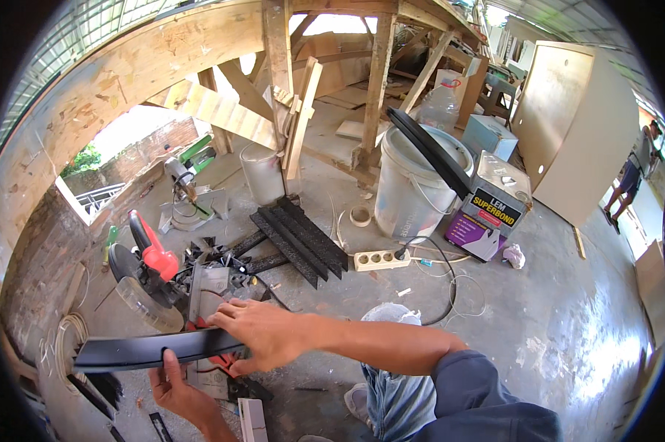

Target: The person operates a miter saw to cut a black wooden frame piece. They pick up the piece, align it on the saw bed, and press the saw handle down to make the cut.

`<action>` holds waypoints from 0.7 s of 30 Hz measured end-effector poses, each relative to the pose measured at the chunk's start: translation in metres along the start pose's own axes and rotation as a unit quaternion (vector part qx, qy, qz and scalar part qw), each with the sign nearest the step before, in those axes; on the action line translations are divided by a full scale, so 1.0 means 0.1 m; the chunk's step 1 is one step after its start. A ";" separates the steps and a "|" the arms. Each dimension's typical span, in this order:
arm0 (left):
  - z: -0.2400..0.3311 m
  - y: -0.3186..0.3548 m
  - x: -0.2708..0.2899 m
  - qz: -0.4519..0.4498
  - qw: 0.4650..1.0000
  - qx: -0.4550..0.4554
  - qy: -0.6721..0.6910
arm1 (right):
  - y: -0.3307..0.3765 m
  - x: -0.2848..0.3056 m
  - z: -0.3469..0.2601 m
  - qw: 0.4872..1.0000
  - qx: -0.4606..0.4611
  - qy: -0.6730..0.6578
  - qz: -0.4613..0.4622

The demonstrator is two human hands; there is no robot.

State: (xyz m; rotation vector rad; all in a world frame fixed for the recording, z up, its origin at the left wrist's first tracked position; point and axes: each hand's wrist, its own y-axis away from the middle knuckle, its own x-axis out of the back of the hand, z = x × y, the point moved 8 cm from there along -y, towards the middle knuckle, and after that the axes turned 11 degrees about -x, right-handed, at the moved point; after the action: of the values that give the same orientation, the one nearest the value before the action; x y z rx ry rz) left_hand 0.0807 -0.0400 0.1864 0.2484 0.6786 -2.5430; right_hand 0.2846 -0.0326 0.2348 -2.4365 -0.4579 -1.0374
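A long black strip [130,352], slightly glossy, lies across the base of a red-and-black miter saw [154,250]. Around its lower edge, near the middle, my left hand [177,389] is closed, with the thumb pressed on its near face. My right hand [262,333] reaches over the strip's right end beside the saw base, fingers bent over it and thumb lower down. That hand hides the end of the strip. The saw's head is raised, standing beyond the strip. Black offcuts [205,254] are heaped behind the saw base.
Several black angled lengths [295,243] lie on the floor ahead. A power strip [380,260] with a black cable sits right of them, before a white bucket [410,199] with black strips across its top. A box [487,210] stands beside it. Another person [634,169] is at far right.
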 end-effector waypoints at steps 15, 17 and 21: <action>-0.09 0.13 -0.34 -0.054 0.986 0.088 0.133 | 0.04 0.38 0.18 0.996 0.001 0.079 0.042; -0.13 0.16 -0.37 -0.079 0.984 0.101 0.126 | 0.13 0.69 0.33 0.993 -0.022 0.094 0.068; -0.12 0.12 -0.36 -0.115 0.978 0.118 0.130 | 0.57 1.62 0.56 0.961 -0.077 0.177 0.198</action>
State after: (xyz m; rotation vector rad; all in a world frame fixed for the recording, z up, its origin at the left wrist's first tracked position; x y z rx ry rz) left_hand 0.1186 -0.0279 0.1815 0.6271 0.5214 -2.8464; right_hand 0.4514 -0.0319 0.3050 -2.2636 0.2291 -1.3221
